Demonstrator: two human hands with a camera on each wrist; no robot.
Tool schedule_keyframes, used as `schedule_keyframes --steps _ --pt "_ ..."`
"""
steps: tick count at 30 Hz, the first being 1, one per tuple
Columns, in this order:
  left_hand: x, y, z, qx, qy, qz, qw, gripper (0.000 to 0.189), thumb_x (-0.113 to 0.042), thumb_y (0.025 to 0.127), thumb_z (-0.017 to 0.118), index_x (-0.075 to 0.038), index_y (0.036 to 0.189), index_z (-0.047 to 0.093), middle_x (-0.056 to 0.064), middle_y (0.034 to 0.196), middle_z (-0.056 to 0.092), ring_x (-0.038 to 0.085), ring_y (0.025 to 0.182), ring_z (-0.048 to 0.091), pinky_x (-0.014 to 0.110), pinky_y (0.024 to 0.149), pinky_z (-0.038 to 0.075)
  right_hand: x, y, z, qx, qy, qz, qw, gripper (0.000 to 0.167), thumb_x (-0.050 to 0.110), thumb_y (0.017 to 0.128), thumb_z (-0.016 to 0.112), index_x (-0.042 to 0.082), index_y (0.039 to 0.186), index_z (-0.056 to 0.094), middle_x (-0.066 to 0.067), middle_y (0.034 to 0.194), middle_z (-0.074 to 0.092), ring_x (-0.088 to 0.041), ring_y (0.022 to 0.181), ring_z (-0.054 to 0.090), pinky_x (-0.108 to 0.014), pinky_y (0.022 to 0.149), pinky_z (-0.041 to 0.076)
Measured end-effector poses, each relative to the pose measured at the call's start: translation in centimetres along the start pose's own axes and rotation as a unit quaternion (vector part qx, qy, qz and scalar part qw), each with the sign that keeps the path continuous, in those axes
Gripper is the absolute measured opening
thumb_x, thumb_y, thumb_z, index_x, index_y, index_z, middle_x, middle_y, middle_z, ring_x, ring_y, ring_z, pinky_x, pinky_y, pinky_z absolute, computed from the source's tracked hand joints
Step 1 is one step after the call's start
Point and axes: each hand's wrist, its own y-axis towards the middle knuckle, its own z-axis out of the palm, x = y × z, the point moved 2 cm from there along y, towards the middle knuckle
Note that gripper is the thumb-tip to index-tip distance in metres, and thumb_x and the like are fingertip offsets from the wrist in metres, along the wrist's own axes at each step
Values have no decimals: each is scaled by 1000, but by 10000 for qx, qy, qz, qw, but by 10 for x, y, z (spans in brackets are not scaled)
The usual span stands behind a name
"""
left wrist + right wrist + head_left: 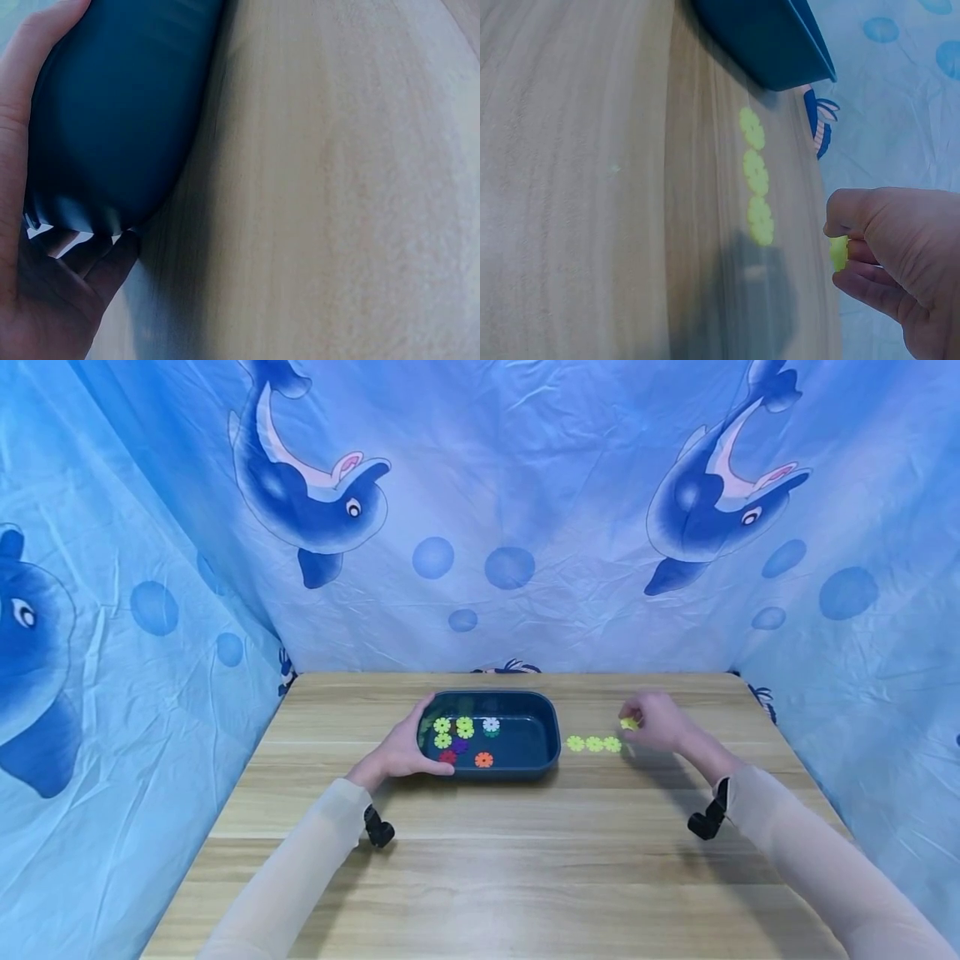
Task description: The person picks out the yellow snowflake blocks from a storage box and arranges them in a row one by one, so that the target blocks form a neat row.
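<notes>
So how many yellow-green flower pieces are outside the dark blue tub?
4. Three lie in a row on the table, right of the tub: a left piece, middle piece and right piece. The fourth piece is pinched in the right hand, which could hide another.

My right hand [915, 259] partly hides the yellow piece [839, 255] I pinch; the left wrist view's edges crop the tray [127, 112] and my left hand [49, 296].

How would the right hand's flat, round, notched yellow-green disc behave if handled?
Probably light: the disc is small beside the right hand pinching it. Likely stiff; no sag shows. Laid flat like the three matching discs, it should slide, not roll.
</notes>
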Motion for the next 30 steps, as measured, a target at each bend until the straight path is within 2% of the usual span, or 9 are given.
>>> schedule_keyframes --steps 6,12,19,30 --pt "0 1 0 29 -48 15 10000 147 -47 65 102 -21 173 5 21 174 27 47 155 36 69 125 32 -8 -7 5 -95 -49 6 9999 21 8 86 83 -2 104 78 -14 98 77 -28 90 74 -48 82 63" --pt "0 2 0 43 -65 -5 10000 147 -48 65 102 -26 173 3 21 175 25 48 156 34 69 125 32 -13 -10 11 -98 -121 4 9999 19 9 84 84 0 100 78 -12 93 76 -25 85 73 -46 80 64" --pt "1 1 -1 -8 5 -19 10000 147 -48 66 101 -24 173 3 21 175 25 48 156 35 70 124 32 -19 -11 21 14 -118 -84 9999 13 7 85 83 4 97 79 -9 91 74 -21 83 71 -43 77 62" --pt "5 2 1 -38 23 26 10000 145 -44 68 101 -21 173 3 22 175 24 49 156 34 71 124 31 -18 -12 28 154 -44 -40 9999 13 3 85 80 3 98 78 -9 91 74 -21 82 69 -41 77 61"
